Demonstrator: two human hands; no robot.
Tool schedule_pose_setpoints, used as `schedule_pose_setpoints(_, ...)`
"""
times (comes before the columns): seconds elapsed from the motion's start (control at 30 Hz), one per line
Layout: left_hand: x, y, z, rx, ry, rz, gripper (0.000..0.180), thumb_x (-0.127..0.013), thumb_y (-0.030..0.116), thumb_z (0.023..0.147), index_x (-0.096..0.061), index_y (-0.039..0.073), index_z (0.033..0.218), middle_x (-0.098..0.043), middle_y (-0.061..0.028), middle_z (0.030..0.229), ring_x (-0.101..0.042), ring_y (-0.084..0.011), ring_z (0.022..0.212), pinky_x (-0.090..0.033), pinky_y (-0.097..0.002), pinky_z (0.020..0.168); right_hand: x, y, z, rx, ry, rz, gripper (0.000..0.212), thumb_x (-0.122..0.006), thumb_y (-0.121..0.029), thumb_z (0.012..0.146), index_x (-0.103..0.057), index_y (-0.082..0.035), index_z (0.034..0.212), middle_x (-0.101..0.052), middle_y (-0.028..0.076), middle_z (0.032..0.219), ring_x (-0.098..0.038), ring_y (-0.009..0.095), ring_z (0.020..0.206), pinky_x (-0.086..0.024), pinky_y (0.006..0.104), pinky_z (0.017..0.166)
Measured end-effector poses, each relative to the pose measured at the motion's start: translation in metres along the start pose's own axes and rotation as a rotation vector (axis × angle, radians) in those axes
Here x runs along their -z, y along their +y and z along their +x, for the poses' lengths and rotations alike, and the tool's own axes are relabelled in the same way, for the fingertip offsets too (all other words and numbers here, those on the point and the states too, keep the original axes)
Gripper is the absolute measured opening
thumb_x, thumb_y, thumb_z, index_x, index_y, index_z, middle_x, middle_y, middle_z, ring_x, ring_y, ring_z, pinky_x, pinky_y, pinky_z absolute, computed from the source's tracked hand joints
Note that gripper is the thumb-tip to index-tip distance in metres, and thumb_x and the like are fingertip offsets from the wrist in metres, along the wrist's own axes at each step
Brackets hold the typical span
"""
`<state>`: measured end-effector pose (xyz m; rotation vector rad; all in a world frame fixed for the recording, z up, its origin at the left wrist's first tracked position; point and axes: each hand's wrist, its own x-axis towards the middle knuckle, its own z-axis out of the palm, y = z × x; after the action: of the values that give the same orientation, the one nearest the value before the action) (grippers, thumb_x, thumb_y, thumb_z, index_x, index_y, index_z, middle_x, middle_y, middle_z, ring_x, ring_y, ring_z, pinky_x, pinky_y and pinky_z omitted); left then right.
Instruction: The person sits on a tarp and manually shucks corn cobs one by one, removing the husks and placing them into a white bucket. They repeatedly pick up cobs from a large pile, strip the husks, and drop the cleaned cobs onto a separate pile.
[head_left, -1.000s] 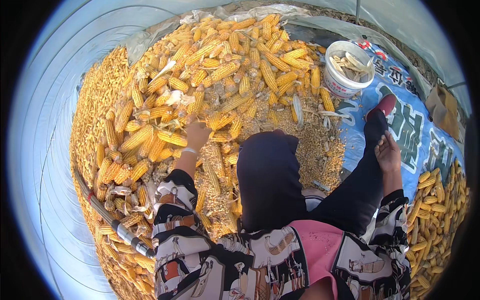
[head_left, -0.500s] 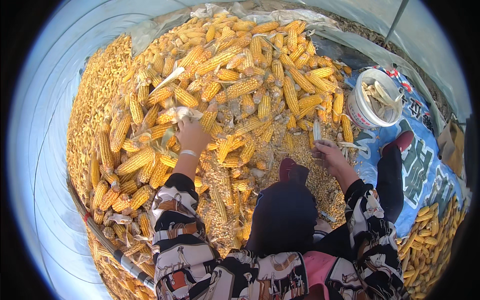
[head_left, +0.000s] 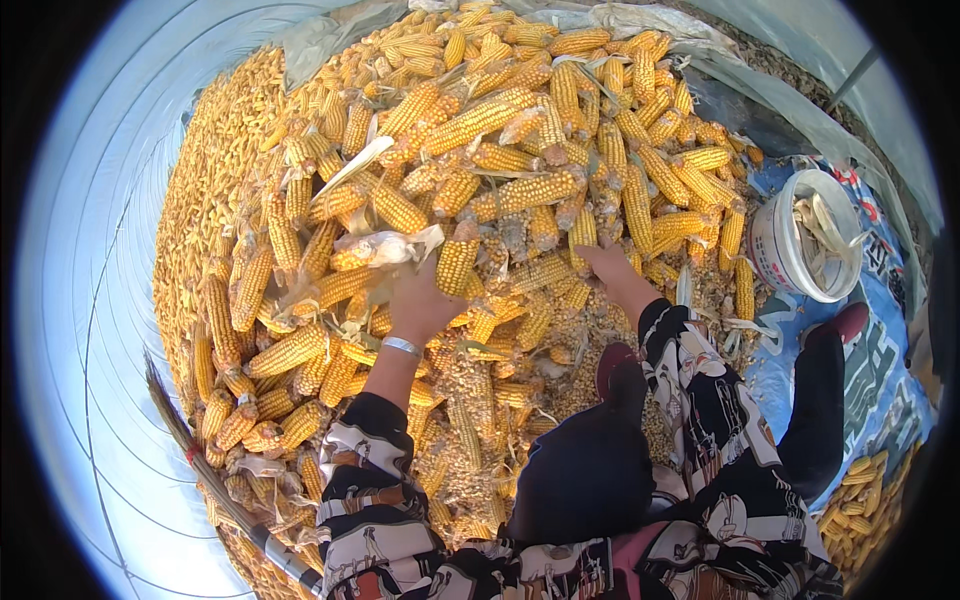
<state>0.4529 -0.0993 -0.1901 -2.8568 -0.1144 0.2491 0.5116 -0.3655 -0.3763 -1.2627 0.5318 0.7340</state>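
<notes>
A yellow corn cob [head_left: 457,262] stands with its lower end in the crook of my left hand [head_left: 418,303]. My thumb curls under that end and the fingers lie along its left side, partly blurred. Beside those fingers is a cob wrapped in pale dry husk [head_left: 385,247]. My right hand [head_left: 618,275] stretches into the heap with fingers apart, its fingertips at the lower end of another corn cob [head_left: 582,238]. Nothing shows held in it. Husked cobs surround both hands.
Loose kernels [head_left: 475,400] cover the ground before my knee. A white bucket [head_left: 775,240] with dry husks stands at right on a blue printed sheet [head_left: 880,375]. Plastic sheeting [head_left: 110,250] walls the left side. A bundled stick [head_left: 225,490] lies lower left; more cobs [head_left: 860,510] lie lower right.
My right hand has moved left and up from the kernels to the cobs. My left hand stays near the husk, its thumb now spread toward a cob. The view has shifted slightly left.
</notes>
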Motion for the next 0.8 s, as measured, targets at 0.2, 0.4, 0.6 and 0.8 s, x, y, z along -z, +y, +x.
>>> schedule_pose_setpoints(0.2, -0.006, 0.004, -0.083, 0.122, -0.615, -2.239, 0.088, -0.071, 0.032, 0.074, -0.033, -0.001, 0.145, -0.057, -0.0228, 0.126, -0.065, -0.0344, 0.099, -0.055, -0.0455, 0.089, 0.087, 0.052, -0.150, -0.250, -0.482, 0.870, 0.053, -0.068, -0.016, 0.081, -0.046, -0.011, 0.129, -0.062, 0.012, 0.102, -0.063, 0.030, 0.084, -0.052, 0.0459, 0.069)
schedule_pose_setpoints(0.4, 0.007, 0.064, -0.128, 0.109, -0.656, -2.098, 0.068, -0.065, 0.015, 0.078, -0.042, -0.003, 0.139, -0.063, -0.0163, 0.111, -0.064, -0.0274, 0.094, -0.051, -0.0419, 0.086, 0.097, 0.090, -0.223, 0.155, -0.605, 0.763, 0.064, -0.062, -0.004, 0.071, -0.044, -0.010, 0.132, -0.063, 0.013, 0.107, -0.064, 0.031, 0.092, -0.053, 0.0481, 0.079)
schedule_pose_setpoints(0.6, 0.078, 0.178, -0.117, -0.186, -0.824, -1.450, 0.038, -0.062, 0.001, 0.077, -0.057, -0.004, 0.114, -0.064, -0.0076, 0.077, -0.059, -0.0172, 0.054, -0.047, -0.0298, 0.047, 0.069, 0.080, -0.256, 0.190, -0.306, 0.891, 0.080, -0.066, -0.020, 0.069, -0.037, -0.019, 0.143, -0.023, 0.007, 0.155, -0.017, 0.031, 0.140, -0.022, 0.0574, 0.108)
schedule_pose_setpoints(0.8, 0.161, 0.331, -0.141, -0.768, -1.027, -0.746, 0.039, -0.072, 0.012, 0.077, -0.063, -0.002, 0.112, -0.068, -0.0089, 0.098, -0.065, -0.0189, 0.087, -0.052, -0.0301, 0.075, 0.129, 0.118, -0.309, 0.346, -0.272, 1.436, 0.051, -0.064, -0.020, 0.076, -0.054, -0.018, 0.126, -0.058, 0.005, 0.126, -0.051, 0.026, 0.119, -0.039, 0.0570, 0.100)
